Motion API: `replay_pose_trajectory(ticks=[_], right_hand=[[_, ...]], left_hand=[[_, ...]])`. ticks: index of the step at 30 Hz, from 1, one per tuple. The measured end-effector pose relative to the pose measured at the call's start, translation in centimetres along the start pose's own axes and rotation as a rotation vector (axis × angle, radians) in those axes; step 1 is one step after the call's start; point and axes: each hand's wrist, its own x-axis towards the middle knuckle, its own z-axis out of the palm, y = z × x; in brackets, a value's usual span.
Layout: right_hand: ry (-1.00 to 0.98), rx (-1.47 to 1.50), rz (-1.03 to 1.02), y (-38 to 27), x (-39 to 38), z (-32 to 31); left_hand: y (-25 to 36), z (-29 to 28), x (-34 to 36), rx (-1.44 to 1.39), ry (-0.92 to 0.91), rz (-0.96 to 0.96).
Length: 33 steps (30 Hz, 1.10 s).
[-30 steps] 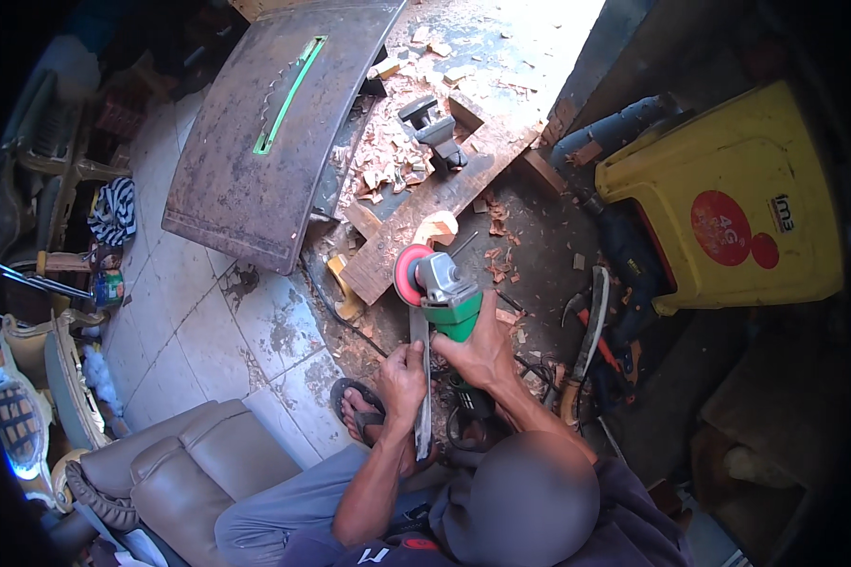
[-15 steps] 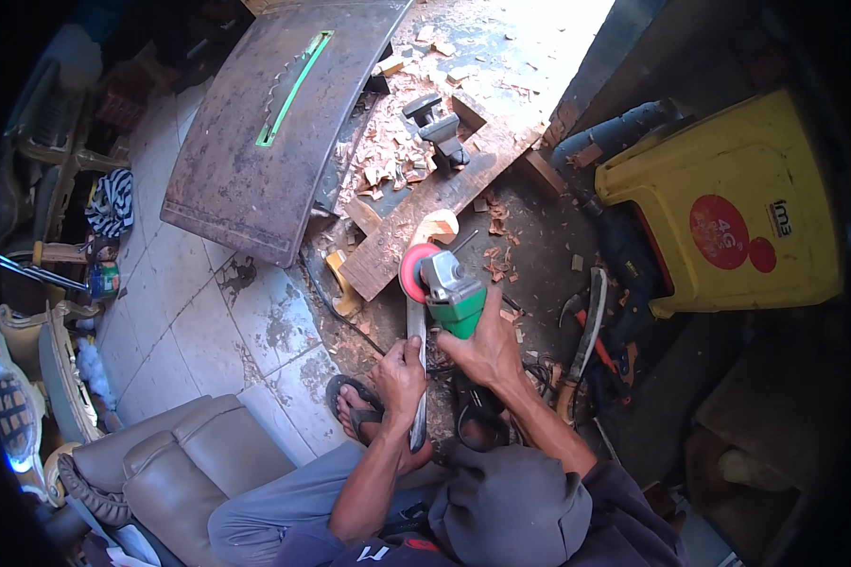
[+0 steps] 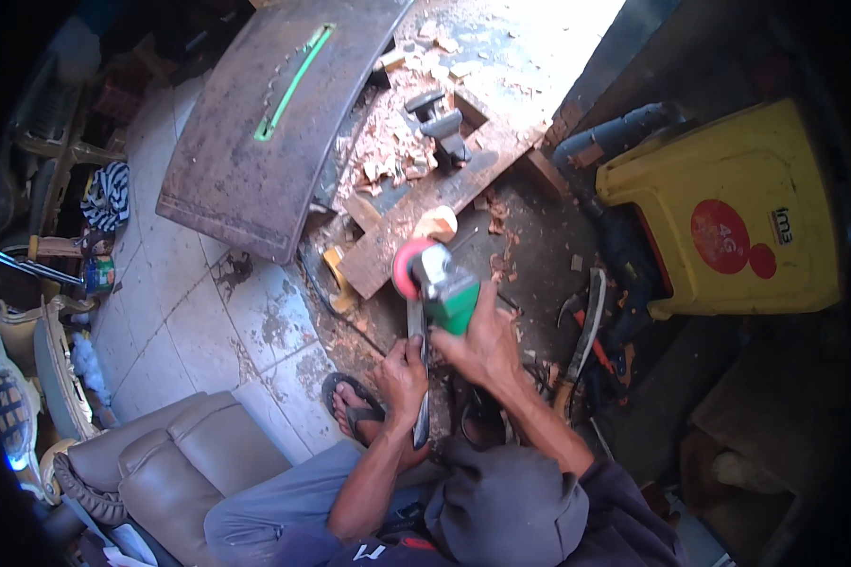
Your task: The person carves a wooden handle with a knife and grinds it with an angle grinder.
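My left hand (image 3: pixel 402 378) grips a long, flat metal blade (image 3: pixel 419 420), which runs upright through the middle of the view to a pale, curved wooden handle (image 3: pixel 436 223) at its far end. My right hand (image 3: pixel 482 350) holds a green angle grinder (image 3: pixel 452 304) with a silver head and a red disc (image 3: pixel 407 265). The disc is over the blade near the handle end, blurred; whether it touches cannot be told. A wooden beam (image 3: pixel 369 265) lies just beyond, with a small yellow-tan piece (image 3: pixel 338 279) beside it.
A brown metal saw table (image 3: pixel 217 170) and a grey vise (image 3: pixel 437 128) among shavings stand ahead. A yellow plastic stool (image 3: pixel 728 180), a machete (image 3: pixel 586 335) and tools are at right; a grey-brown padded seat (image 3: pixel 194 458) and gilded chair frames (image 3: pixel 71 369) at left.
The grinder has shifted slightly over the blade and is more blurred now. Both hands keep their grips; the whole view has shifted a little.
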Motion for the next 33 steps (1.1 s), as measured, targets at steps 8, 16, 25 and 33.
replay_pose_trajectory(ticks=[8, 16, 25, 33], right_hand=[[-0.027, 0.03, 0.023, -0.1, 0.1, -0.2], [-0.067, 0.113, 0.094, 1.0, -0.2, -0.8], [-0.093, 0.1, 0.085, 1.2, 0.0, -0.5], [-0.069, 0.076, -0.023, 1.1, 0.0, -0.3]], left_hand=[[-0.4, 0.3, 0.5, -0.02, -0.012, 0.035], [0.0, -0.5, 0.3, -0.395, -0.207, -0.267], [-1.3, -0.9, 0.2, -0.598, -0.27, -0.356], [-2.0, -0.6, 0.7, -0.685, -0.298, -0.318]])
